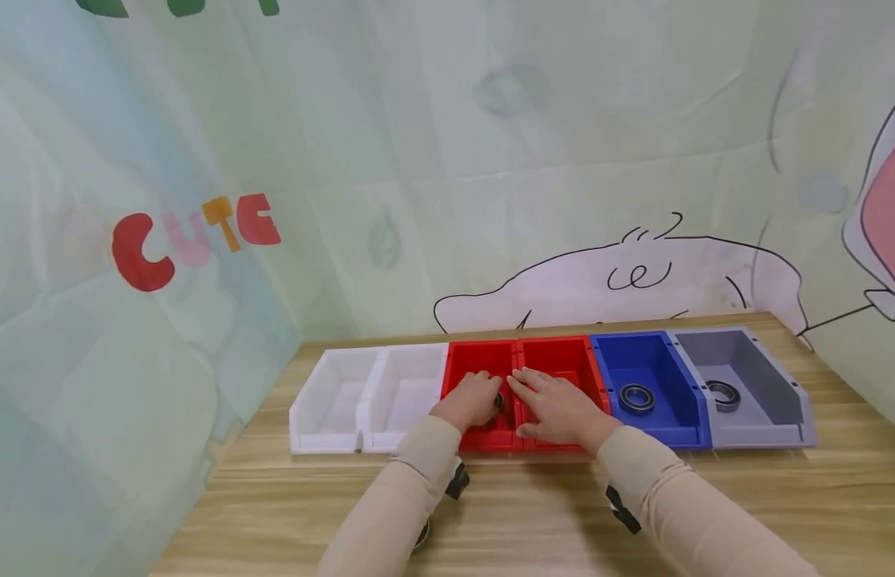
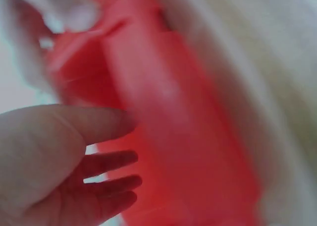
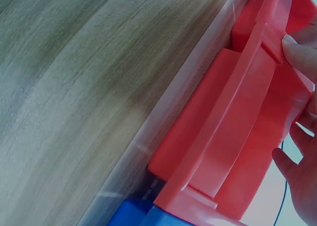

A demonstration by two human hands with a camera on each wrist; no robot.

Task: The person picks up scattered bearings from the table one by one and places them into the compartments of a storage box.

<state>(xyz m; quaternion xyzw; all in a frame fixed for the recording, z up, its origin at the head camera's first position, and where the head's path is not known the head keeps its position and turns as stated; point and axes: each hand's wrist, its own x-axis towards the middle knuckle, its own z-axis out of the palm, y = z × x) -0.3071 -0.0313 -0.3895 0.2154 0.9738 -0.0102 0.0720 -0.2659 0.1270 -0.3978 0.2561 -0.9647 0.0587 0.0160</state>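
Note:
My left hand (image 1: 474, 398) reaches into the left red bin (image 1: 485, 439), its fingers extended and slightly bent. Beside its fingertips a ring-shaped bearing (image 1: 499, 402) is partly visible. The left wrist view, blurred, has the thumb (image 2: 106, 124) apart from the fingers, with nothing seen between them. Over the right red bin (image 1: 578, 353) lies my right hand (image 1: 558, 409), fingers stretched toward the divider between the two red bins. In the right wrist view its thumb (image 3: 296, 50) touches that divider near the front, while the other fingers (image 3: 287, 164) are spread and hold nothing visible.
A blue bin (image 1: 671, 437) holds a bearing (image 1: 638, 411), and a grey bin (image 1: 772, 435) holds another bearing (image 1: 735, 398). Two white bins (image 1: 324, 442) stand at the left of the row. One more bearing (image 1: 423, 535) lies on the wooden table (image 1: 260, 513), partly under the left sleeve.

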